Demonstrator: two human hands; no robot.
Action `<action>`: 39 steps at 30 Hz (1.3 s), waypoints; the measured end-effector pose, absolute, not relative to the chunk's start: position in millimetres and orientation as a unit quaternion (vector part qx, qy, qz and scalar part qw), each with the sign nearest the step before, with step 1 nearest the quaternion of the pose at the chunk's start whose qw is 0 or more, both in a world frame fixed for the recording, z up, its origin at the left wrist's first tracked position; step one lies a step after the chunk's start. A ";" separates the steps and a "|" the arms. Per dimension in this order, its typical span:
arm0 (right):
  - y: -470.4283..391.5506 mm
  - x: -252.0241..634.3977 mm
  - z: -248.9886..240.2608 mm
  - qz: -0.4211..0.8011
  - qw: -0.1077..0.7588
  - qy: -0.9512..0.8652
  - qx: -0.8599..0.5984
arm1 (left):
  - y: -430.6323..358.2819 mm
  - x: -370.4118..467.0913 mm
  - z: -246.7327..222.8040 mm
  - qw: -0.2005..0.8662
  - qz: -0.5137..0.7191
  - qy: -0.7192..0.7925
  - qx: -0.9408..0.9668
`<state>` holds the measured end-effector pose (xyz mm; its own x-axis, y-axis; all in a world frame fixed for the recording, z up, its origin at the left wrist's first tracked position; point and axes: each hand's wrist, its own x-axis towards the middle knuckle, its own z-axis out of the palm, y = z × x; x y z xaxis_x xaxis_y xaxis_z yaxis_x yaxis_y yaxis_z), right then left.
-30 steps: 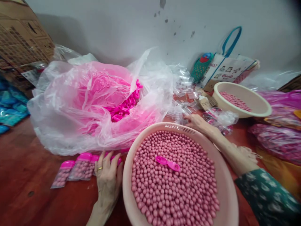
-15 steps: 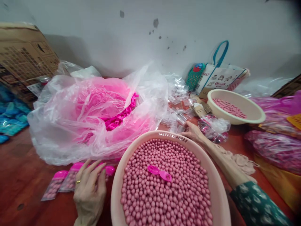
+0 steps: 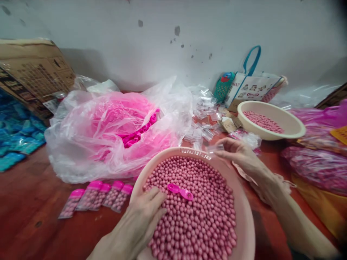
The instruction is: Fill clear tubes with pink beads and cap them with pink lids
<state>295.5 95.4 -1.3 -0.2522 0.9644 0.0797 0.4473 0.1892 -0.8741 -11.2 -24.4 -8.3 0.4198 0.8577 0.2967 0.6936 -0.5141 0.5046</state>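
Observation:
A large pink basin (image 3: 245,216) holds many pink beads (image 3: 195,224), with a bright pink two-lobed plastic piece (image 3: 180,191) lying on them. My left hand (image 3: 146,213) reaches over the basin's left side, fingers apart and touching the beads; nothing shows in it. Above the basin's back right rim, my right hand (image 3: 235,153) pinches a small clear plastic container (image 3: 215,148) between thumb and fingers. Left of the basin, several bead-filled clear packs with pink tops (image 3: 94,195) lie in a row on the red table (image 3: 29,213).
A large plastic bag (image 3: 108,126) of pink pieces lies behind. Loose clear containers (image 3: 202,131) are at back centre. A cream bowl (image 3: 294,126) of beads, a tote bag (image 3: 251,88) and purple packages (image 3: 314,166) stand right; blue packs (image 3: 18,126) and a box (image 3: 40,72) left.
My left hand has left the pink-topped packs and moved right onto the beads. My right hand has lifted a clear container and drawn back toward the basin. The view has shifted slightly.

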 end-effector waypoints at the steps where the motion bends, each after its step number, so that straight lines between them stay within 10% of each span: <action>1: 82.6 292.1 2.4 0.391 0.298 -0.718 -0.492 | -29.2 -9.4 -12.4 0.172 0.253 0.473 0.826; 9: -1.5 276.5 -36.0 0.329 0.215 -0.774 -0.496 | -34.5 -8.7 -4.5 0.257 0.217 0.457 0.823; 29: -1.4 216.6 -33.1 0.812 0.181 -0.369 -0.413 | -16.8 11.3 -12.0 0.459 0.188 0.455 0.740; 39: -8.3 220.9 -20.5 0.667 0.220 -0.567 -0.431 | -13.6 25.8 -3.1 0.523 0.242 0.447 0.684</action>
<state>220.9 -8.3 -20.5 -0.5325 0.7815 -0.3251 0.1949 -0.2606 -0.9456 25.8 -13.6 -3.1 0.4826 0.8651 -0.1364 0.3579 -0.0527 0.9323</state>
